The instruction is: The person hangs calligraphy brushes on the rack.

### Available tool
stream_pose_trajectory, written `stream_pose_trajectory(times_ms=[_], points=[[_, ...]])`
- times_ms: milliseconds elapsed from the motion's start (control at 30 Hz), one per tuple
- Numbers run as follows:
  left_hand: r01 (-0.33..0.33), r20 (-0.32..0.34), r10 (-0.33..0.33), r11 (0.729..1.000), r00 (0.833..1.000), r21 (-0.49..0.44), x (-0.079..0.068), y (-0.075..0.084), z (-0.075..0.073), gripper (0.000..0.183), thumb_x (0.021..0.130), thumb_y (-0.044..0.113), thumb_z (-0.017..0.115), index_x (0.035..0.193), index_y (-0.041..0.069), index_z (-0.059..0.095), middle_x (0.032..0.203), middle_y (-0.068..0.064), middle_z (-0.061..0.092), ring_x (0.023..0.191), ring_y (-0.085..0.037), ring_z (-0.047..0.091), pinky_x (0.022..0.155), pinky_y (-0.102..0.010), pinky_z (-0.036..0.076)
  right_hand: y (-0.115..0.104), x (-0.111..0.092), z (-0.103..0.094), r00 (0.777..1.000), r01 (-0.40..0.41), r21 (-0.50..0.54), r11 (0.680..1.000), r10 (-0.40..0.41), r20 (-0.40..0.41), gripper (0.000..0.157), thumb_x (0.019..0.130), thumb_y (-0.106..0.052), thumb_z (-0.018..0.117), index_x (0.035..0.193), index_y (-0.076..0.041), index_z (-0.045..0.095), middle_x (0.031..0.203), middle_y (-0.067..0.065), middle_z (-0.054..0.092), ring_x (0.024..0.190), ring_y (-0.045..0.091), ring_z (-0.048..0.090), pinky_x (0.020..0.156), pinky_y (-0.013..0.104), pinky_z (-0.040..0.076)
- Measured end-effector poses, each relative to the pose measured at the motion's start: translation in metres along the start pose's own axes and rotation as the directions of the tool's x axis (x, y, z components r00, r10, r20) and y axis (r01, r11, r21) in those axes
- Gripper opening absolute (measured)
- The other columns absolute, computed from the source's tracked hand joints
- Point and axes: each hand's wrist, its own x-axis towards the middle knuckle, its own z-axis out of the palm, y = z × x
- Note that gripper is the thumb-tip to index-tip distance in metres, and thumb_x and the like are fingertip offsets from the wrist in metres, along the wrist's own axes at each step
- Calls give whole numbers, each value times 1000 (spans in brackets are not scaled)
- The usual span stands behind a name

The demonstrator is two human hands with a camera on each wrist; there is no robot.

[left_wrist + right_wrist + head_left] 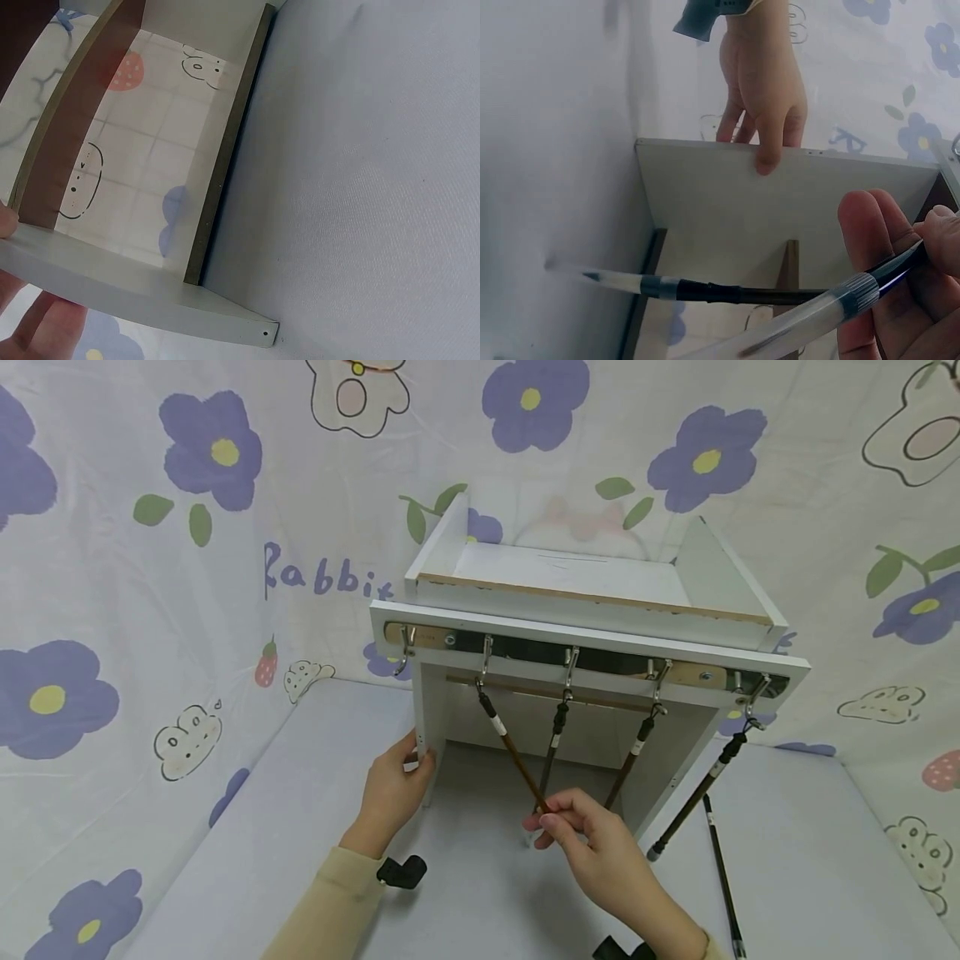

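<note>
A white shelf unit [592, 622] with a row of metal hooks along its front stands on the table. My left hand [395, 789] grips the front edge of its left side panel [422, 718], thumb inside and fingers outside. From the second hook hangs a brown-handled calligraphy brush [513, 750], its loop still over the hook. My right hand [588, 843] pinches that brush near its lower end, thumb against fingers. In the right wrist view a clear cap [810, 319] covers the held brush's bristles. Behind it hangs another brush [735, 293] with a pale, dark-pointed tip.
More brushes hang from the hooks to the right, one [633, 752] on the fourth and a thicker dark one [697, 797] on the last. The leftmost hook [405, 650] bears nothing. Another brush [722, 868] lies on the table [810, 860] at right. Flowered cloth [300, 485] hangs behind.
</note>
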Motion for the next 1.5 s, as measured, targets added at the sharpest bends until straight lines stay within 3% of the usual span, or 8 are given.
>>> stream_pose_trajectory(times_ms=[300,533,833,1267,1500], points=[[8,3,-8,1000,1000,-5,0,1,0,50,97,29,57,146,21,46,132,-7,57,105,-27,63,78,-41,57,3,-1,-1,1000,3,12,1000,-3,1,7,99,-22,56,103,-17,60,96,-12,72,81,12,67,58,26,43],[10,4,-10,1000,1000,-8,-1,1,0,50,98,29,56,146,22,45,132,-7,57,105,-26,63,77,-40,57,1,0,-1,1000,-10,32,999,10,0,10,99,-26,56,103,-17,60,97,-8,72,80,13,67,63,26,48],[7,5,-7,1000,1000,-6,0,-1,0,50,98,28,56,146,22,45,133,-6,57,107,-26,63,78,-41,57,-2,-1,0,998,-57,47,997,58,-11,11,97,-28,59,100,-17,60,94,-12,72,79,14,67,44,21,32],[-5,-3,5,1000,1000,-4,0,-1,-1,49,97,28,57,145,21,47,131,-7,58,105,-26,63,77,-40,57,-2,-2,1,997,-64,32,997,66,-47,14,95,-33,62,99,-19,60,93,-10,73,76,14,67,46,24,42],[-1,-1,1,1000,1000,-13,-1,-1,-1,49,97,29,56,145,21,47,132,-8,58,104,-27,64,77,-40,57,-7,-4,3,992,-50,-12,999,49,-116,15,91,-34,67,95,-21,61,85,-15,72,74,11,67,52,27,48]])
